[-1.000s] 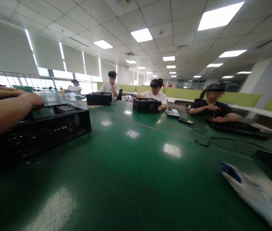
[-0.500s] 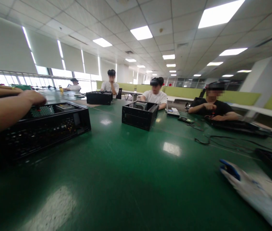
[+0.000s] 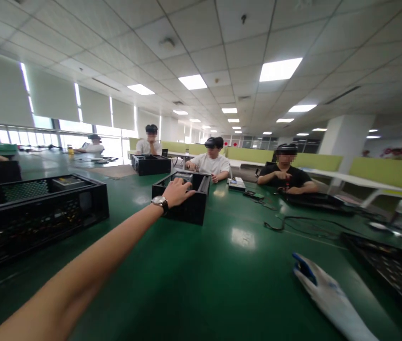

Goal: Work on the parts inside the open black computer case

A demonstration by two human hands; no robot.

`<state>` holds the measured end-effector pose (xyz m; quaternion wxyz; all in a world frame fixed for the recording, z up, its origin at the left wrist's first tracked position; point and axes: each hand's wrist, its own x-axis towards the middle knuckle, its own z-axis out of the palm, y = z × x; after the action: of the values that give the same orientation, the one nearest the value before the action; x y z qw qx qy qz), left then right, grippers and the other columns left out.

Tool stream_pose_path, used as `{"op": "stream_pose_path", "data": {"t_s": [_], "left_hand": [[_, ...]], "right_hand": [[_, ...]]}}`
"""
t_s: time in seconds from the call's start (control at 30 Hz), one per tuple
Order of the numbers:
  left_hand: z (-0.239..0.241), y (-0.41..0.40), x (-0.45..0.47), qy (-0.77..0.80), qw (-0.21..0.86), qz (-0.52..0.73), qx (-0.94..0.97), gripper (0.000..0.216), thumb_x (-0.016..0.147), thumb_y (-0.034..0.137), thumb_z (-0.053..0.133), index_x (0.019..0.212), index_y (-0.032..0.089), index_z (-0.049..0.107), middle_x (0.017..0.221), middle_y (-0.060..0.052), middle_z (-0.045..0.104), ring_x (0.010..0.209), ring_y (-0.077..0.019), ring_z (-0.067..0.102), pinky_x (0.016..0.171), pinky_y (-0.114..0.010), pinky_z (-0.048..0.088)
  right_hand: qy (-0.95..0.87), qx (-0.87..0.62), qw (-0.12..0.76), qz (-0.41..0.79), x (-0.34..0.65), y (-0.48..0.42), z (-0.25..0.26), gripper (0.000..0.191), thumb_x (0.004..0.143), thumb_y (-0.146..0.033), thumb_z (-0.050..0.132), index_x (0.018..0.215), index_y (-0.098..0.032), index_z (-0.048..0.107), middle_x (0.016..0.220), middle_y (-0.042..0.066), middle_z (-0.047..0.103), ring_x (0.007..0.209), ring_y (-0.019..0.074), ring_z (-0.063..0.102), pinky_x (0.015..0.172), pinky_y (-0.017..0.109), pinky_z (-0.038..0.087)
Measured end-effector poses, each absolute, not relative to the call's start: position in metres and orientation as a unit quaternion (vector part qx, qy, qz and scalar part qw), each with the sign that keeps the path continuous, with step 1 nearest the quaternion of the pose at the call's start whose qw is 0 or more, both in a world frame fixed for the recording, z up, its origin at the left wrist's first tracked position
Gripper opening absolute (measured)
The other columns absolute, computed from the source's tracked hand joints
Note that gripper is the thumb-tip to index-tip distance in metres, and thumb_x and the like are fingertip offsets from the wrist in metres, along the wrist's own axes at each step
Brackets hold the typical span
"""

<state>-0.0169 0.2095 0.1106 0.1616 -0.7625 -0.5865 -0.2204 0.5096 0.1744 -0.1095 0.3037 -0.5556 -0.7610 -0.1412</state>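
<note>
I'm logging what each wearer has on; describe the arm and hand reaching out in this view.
One bare forearm is in view, with no sleeve visible and no glove on the hand. A wristwatch with a round pale face and a dark strap sits at the wrist. No rings or markings can be made out.

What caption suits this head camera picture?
A left hand with a wristwatch reaches the open black case on the green table.
</note>
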Motion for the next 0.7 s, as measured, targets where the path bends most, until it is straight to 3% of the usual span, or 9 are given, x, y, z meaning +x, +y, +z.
{"op": "stream_pose_path", "data": {"t_s": [0.17, 0.33, 0.43, 0.53, 0.7], "left_hand": [[0.088, 0.269, -0.03, -0.654, 0.18, -0.188, -0.71, 0.032, 0.1, 0.044, 0.062, 0.115, 0.015, 0.065, 0.118, -0.009, 0.066, 0.11, -0.0248, 0.064, 0.098, -0.049, 0.055], [0.068, 0.27, -0.028, -0.662, 0.205, -0.166, -0.701, 0.032, 0.101, 0.044, 0.06, 0.113, 0.015, 0.066, 0.12, -0.009, 0.066, 0.114, -0.0253, 0.063, 0.102, -0.05, 0.052], [0.074, 0.254, -0.025, -0.659, 0.204, -0.147, -0.709, 0.032, 0.101, 0.045, 0.059, 0.111, 0.015, 0.066, 0.115, -0.008, 0.067, 0.109, -0.0238, 0.064, 0.1, -0.048, 0.053], [0.086, 0.217, -0.009, -0.658, 0.213, -0.139, -0.708, 0.033, 0.103, 0.045, 0.055, 0.111, 0.015, 0.065, 0.113, -0.008, 0.068, 0.109, -0.0237, 0.064, 0.101, -0.048, 0.052], [0.082, 0.092, 0.023, -0.628, 0.203, -0.11, -0.743, 0.041, 0.106, 0.043, 0.047, 0.121, 0.011, 0.065, 0.117, -0.018, 0.068, 0.109, -0.0303, 0.065, 0.097, -0.046, 0.053]], "right_hand": [[-0.782, -0.539, 0.25, -0.188, 0.518, 0.182, -0.126, 0.048, 0.073, -0.009, 0.053, 0.11, -0.026, 0.078, 0.127, 0.011, 0.073, 0.117, 0.0368, 0.07, 0.097, 0.055, 0.061], [-0.795, -0.518, 0.147, -0.281, 0.527, 0.188, -0.143, 0.069, 0.072, 0.003, 0.048, 0.129, -0.027, 0.073, 0.142, 0.012, 0.065, 0.122, 0.0414, 0.067, 0.097, 0.062, 0.06], [-0.805, -0.49, 0.171, -0.288, 0.529, 0.192, -0.151, 0.069, 0.076, 0.0, 0.043, 0.134, -0.027, 0.07, 0.149, 0.011, 0.059, 0.128, 0.0443, 0.061, 0.1, 0.067, 0.056], [-0.799, -0.503, 0.209, -0.255, 0.523, 0.193, -0.149, 0.059, 0.076, -0.008, 0.045, 0.123, -0.028, 0.076, 0.144, 0.009, 0.064, 0.13, 0.0473, 0.059, 0.102, 0.072, 0.053], [-0.787, -0.525, 0.275, -0.172, 0.506, 0.178, -0.119, 0.046, 0.075, -0.025, 0.046, 0.107, -0.031, 0.08, 0.126, 0.008, 0.074, 0.118, 0.0423, 0.069, 0.096, 0.061, 0.06]]}}
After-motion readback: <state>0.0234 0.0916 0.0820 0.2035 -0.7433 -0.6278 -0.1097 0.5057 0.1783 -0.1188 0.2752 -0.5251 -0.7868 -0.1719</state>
